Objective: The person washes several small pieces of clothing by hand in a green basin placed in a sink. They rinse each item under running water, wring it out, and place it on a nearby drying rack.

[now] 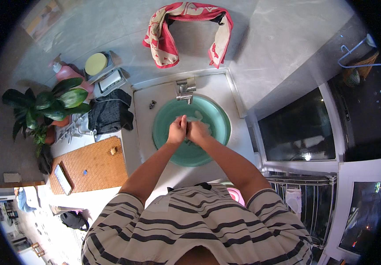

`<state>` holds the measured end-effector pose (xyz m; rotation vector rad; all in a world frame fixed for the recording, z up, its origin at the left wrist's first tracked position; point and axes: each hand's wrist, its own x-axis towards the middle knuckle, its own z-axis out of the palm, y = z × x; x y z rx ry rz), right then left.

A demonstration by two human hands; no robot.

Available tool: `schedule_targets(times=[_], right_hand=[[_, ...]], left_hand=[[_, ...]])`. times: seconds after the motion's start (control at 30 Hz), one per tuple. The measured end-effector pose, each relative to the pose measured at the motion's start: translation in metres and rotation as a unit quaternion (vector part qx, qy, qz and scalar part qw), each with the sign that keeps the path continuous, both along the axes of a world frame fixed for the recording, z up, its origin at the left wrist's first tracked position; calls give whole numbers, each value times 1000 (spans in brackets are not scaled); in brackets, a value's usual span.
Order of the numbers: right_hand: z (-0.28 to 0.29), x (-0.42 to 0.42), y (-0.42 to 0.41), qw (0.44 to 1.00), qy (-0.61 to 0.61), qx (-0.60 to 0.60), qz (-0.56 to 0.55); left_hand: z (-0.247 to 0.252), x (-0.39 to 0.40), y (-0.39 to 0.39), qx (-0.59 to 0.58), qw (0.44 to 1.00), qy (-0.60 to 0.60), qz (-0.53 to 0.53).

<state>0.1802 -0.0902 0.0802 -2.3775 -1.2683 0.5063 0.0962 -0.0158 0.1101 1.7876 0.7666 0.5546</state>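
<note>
My left hand (177,130) and my right hand (198,131) are close together over a green plastic basin (223,126) set in the sink. Both are curled around a thin, pale wet cloth (198,115), its folds showing beyond the fingers and beside my right hand. The left thumb points away from me, towards the faucet. My fingers hide most of the cloth, and its exact kind is unclear. A chrome faucet (185,90) stands at the basin's far side, its spout over the rim.
On the left counter are a potted plant (49,104), soap dishes (110,81), a pink pump bottle (73,75), a dark cloth (109,112) and a phone (62,179) on a woven mat (94,165). A red-and-cream towel (190,12) hangs on the wall; a metal rack (304,198) stands right.
</note>
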Motion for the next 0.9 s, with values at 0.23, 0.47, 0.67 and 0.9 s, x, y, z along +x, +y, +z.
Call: schedule_targets(times=[0.23,0.47,0.67,0.9], right_hand=[[45,33,-10,918,-303,108,231],[79,42,10,801,-274,288,449],[71,30,-2,808,-303,213,459],[21,10,-17,911,-215,52,349]], left_hand=[[24,-17,46,-681,662,-36,-311],[16,-21,44,-684,600,-22,-415],[-4,-20,18,-768,459,61,-443],[-32,-15,21,-337,739,394,-429]])
